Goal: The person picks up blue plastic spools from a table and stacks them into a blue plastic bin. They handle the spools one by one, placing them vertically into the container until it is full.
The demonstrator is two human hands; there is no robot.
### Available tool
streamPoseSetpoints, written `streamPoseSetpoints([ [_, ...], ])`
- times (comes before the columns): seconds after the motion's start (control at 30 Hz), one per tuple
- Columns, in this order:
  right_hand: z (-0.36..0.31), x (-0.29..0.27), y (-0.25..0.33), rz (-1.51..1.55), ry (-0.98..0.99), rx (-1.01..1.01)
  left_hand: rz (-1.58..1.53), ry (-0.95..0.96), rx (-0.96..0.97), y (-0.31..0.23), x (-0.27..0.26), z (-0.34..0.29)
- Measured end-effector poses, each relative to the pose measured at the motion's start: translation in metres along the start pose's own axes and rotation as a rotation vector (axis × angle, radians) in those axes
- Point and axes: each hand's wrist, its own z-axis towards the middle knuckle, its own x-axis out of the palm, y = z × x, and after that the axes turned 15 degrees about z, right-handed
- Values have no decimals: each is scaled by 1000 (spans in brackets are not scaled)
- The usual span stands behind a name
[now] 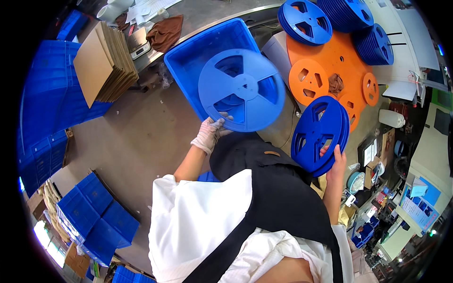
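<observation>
My left hand (210, 132), in a pale glove, grips the lower edge of a light blue plastic reel (255, 100). That reel is held up over a blue bin (188, 56), and through its cutouts another reel shows inside the bin. Bare and ungloved, my right hand (336, 159) is closed on the rim of a dark blue reel stack (317, 132), tilted at my right side beside the orange turntable (330, 55). How many reels are in that stack I cannot tell.
Stacks of blue reels (309, 23) stand on the turntable, which has round orange discs (308, 81). Cardboard sheets (96, 66) sit at the far left on blue crates (52, 89). More blue crates (96, 212) stand at the lower left. A brown cloth (165, 33) lies behind the bin.
</observation>
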Motion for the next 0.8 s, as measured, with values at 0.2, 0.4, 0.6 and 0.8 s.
streamPoseSetpoints([
  [0.2, -5, 13, -8, -14, -36, -23, 220, -161, -100, 44, -24, 109],
  [0.4, -11, 12, -3, 9, -62, -79, 678, -547, -461, 76, -33, 160],
  [0.6, -21, -5, 22, 251, -153, -183, 533, 8, 268, -10, 53, 110],
  [0.8, -16, -21, 30, 328, -155, -204, 149, 1265, 467, -181, 186, -58],
])
